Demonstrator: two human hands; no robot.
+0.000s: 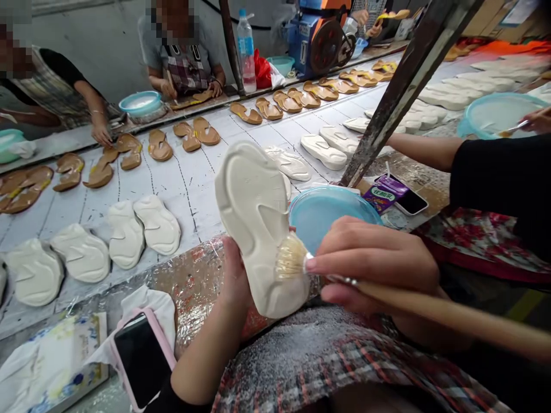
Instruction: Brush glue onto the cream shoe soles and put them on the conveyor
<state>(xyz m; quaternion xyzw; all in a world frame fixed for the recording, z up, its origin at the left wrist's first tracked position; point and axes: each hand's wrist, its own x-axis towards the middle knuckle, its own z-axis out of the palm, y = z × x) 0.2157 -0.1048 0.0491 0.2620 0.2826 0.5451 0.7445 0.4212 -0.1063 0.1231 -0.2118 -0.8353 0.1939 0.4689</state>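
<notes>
My left hand (235,278) grips a white shoe sole (258,223) from below and holds it upright over my lap. My right hand (374,267) is closed on a wooden-handled brush (430,310). Its pale bristles (290,258) press against the lower part of the sole. Just behind the sole stands a light blue bowl (322,212) on the bench edge.
White soles (142,229) and tan insoles (196,135) lie in rows on the belt. A phone in a pink case (142,358) rests at my left. A co-worker's arm (473,166) reaches in from the right; two more people sit across. A slanted metal post (400,92) rises ahead.
</notes>
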